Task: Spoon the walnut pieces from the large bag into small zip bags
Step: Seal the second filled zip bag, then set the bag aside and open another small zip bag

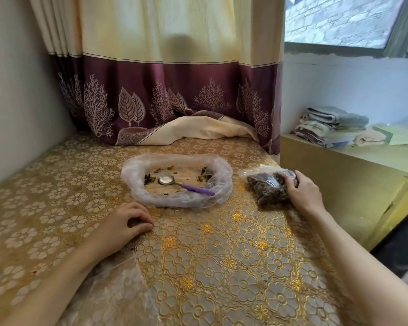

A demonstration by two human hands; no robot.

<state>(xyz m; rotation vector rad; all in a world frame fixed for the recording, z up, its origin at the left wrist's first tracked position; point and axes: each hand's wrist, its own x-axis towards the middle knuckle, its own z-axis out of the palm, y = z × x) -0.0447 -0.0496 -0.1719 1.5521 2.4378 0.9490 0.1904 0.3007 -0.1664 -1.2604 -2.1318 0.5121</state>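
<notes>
The large clear bag (pixel 137 182) lies rolled open in the middle of the table, with only a few walnut bits (pixel 204 175) left inside. A metal spoon with a purple handle (pixel 186 185) rests in it, bowl to the left. To the right lies a small zip bag (pixel 267 187) packed with dark walnut pieces. My right hand (pixel 303 192) grips that bag's right side, fingers curled over its top. My left hand (pixel 125 224) rests on the tablecloth in front of the large bag, fingers loosely curled, holding nothing.
A gold floral tablecloth (pixel 210 255) covers the table. A cream and purple curtain (pixel 174 90) hangs behind, its hem lying on the table. Right of the table stands a yellow surface (pixel 339 175) with folded towels (pixel 332 128). Another clear plastic sheet (pixel 118 285) lies near the front edge.
</notes>
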